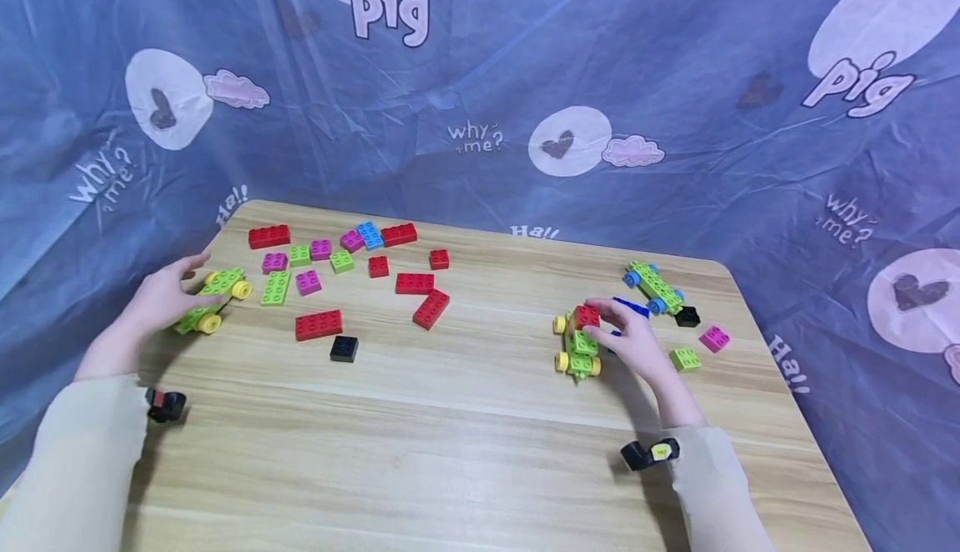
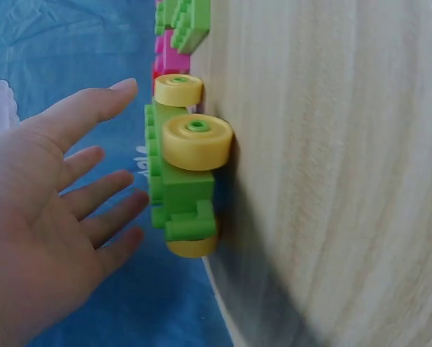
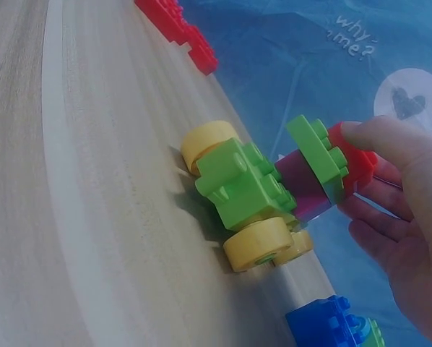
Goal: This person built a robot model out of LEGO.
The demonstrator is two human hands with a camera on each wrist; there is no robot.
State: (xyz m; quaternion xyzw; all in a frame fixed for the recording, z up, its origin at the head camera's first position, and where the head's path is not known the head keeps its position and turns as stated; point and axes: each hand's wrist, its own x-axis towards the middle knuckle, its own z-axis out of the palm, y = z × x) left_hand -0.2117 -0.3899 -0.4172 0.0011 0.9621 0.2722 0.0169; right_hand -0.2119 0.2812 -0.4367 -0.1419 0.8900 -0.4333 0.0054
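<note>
A wooden table (image 1: 480, 452) stands before a blue printed cloth backdrop (image 1: 675, 77) marked with "pig" and "why me?".

The left hand (image 1: 161, 293) lies at the table's left edge, its grip wide open with fingers straight and spread, holding nothing. Just beyond its fingertips (image 2: 122, 88) sits a green toy car with yellow wheels (image 1: 210, 298); whether they touch it cannot be told.

The right hand (image 1: 633, 339) is on the right part of the table, its grip closed lightly on a red brick (image 1: 587, 316), thumb and fingers pinching it. That brick sits on top of a second green car with yellow wheels (image 1: 576, 352), which stands on the table just left of the hand.

Behind the right hand are a green car with blue wheels (image 1: 654, 287), a blue brick (image 1: 630, 306), a black brick (image 1: 687, 316), a magenta brick (image 1: 714, 338) and a small green brick (image 1: 685, 358).

Loose red, green, magenta and blue bricks (image 1: 352, 273) are scattered over the far left part, with another black brick (image 1: 344, 348) nearer.
</note>
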